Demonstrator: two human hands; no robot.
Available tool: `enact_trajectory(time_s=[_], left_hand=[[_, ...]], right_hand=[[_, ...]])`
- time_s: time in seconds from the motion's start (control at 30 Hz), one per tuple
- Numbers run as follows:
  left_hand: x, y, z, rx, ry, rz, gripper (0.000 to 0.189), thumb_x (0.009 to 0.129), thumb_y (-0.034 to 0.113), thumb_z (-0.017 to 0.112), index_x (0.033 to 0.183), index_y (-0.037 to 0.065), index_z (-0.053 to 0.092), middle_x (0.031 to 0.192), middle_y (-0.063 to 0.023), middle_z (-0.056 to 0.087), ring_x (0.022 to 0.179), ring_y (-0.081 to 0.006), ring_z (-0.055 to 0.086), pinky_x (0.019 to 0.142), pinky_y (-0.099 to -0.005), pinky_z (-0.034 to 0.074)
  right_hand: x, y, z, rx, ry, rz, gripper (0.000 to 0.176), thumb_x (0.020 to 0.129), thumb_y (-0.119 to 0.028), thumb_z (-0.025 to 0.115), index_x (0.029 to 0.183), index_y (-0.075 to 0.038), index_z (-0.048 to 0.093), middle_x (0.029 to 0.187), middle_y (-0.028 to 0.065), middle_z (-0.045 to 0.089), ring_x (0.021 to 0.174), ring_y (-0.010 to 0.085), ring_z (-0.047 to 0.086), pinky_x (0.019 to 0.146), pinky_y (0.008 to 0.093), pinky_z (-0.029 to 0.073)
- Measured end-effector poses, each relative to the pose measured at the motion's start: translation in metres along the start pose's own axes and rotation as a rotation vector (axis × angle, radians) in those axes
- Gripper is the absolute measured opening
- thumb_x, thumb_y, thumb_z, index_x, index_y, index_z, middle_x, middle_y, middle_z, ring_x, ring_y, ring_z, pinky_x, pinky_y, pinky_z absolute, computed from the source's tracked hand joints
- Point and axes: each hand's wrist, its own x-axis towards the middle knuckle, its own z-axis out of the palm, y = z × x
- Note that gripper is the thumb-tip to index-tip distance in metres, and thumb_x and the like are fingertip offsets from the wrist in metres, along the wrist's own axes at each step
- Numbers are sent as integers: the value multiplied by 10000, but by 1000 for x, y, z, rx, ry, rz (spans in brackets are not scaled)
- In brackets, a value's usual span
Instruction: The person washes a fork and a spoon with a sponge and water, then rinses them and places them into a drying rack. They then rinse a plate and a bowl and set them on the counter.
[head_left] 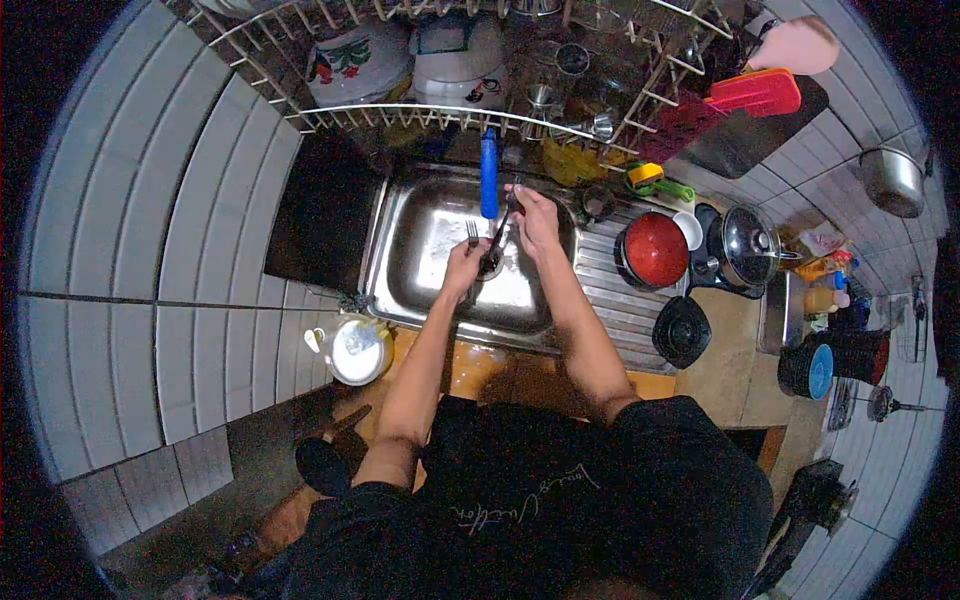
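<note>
Over the steel sink (400, 265), my left hand (463, 270) is closed around a fork (472, 232) whose tines point away from me. My right hand (537, 220) pinches the far end of a slim dark utensil (503, 228). That utensil slants down toward my left fingers, and its kind does not show clearly. Between the hands and the dish rack hangs a blue tap spout (488, 175). The sink drain lies partly hidden below my hands.
A wire dish rack (400, 110) with bowls and glasses spans the top. Right of the sink, a red bowl (656, 250), a glass-lidded pan (748, 245) and a black dish (682, 332) stand near the drainboard. A white bucket (360, 352) is at lower left.
</note>
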Motion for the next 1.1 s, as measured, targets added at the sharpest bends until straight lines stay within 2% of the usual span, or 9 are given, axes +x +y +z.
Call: enact_trajectory(time_s=[0.5,0.57,0.6,0.7,0.73,0.77,0.8,0.87,1.1], left_hand=[[2,-21,-8,-11,15,14,205,810,174,667,924,14,611,696,54,504,642,-36,447,608,-187,377],[3,-24,-7,-103,36,3,219,808,169,668,939,7,602,719,32,539,655,-45,479,622,-198,400],[-1,-12,-7,-74,5,25,264,831,221,638,1002,24,595,916,-44,627,808,-105,571,756,-250,455],[-8,11,0,-103,23,84,210,856,204,588,973,30,602,819,-32,620,727,-87,552,651,-226,455],[-14,31,1,-53,33,-68,214,864,217,580,974,35,599,775,-28,618,669,-72,539,593,-216,442],[1,11,4,-66,66,-58,190,857,203,579,959,45,609,751,-16,618,601,-63,520,538,-221,427],[9,0,7,49,181,227,158,840,184,586,912,49,622,735,7,610,563,-64,502,509,-238,415],[13,-1,11,83,195,359,184,831,198,595,901,34,642,672,-21,590,636,-79,513,592,-258,437],[-5,11,10,87,116,179,198,830,223,623,903,48,679,644,19,572,550,-41,442,497,-238,378]], right_hand=[[17,3,11,37,41,-44,121,854,-166,602,883,-57,646,827,16,630,703,95,533,601,257,401],[17,7,12,78,-8,-18,120,850,-178,609,875,-66,646,825,-2,623,708,85,526,608,251,394],[6,-2,18,37,-2,20,140,849,-184,610,902,-58,641,839,-13,614,712,76,519,630,243,388],[-4,1,22,-14,-40,-28,166,864,-141,565,966,-18,611,847,21,600,725,90,537,620,237,444],[-5,1,21,-53,-107,-33,172,886,-124,517,971,5,594,849,40,594,713,104,552,640,253,481],[-3,6,16,-47,-123,-9,250,887,-121,539,1070,44,572,971,70,609,841,131,561,741,273,458],[-5,6,14,-88,-129,4,224,886,-98,526,1053,45,570,960,64,607,812,127,567,735,270,461],[-1,19,5,-74,-128,-22,183,891,-75,447,1011,-4,565,768,20,560,597,65,517,510,172,436],[-12,4,17,22,-85,40,122,887,-91,485,952,-29,567,689,18,542,502,56,470,394,128,359]])
